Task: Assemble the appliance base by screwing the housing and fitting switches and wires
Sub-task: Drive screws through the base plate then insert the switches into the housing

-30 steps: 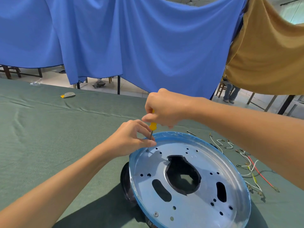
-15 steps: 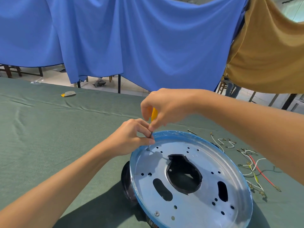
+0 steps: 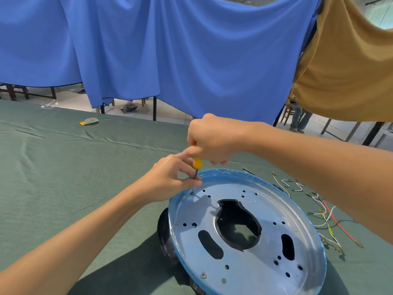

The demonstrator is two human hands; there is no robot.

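Observation:
A round metal base plate (image 3: 263,237) with a blue film on its rim lies on a black housing (image 3: 164,237) on the green table. My right hand (image 3: 214,139) grips the yellow handle of a small screwdriver (image 3: 197,163) held upright. Its tip sits on a screw (image 3: 192,193) at the plate's far left edge. My left hand (image 3: 170,179) pinches the screwdriver's thin shaft just above the plate. Another screw (image 3: 203,275) sits in the plate's near edge.
Loose white, red and yellow wires (image 3: 325,218) with terminals lie on the green cloth (image 3: 63,177) right of the plate. A small grey and yellow object (image 3: 90,121) lies far left. Blue and mustard cloths hang behind the table.
My right hand has turned on the screwdriver handle and regripped it. The left hand stays on the shaft and the plate has not moved.

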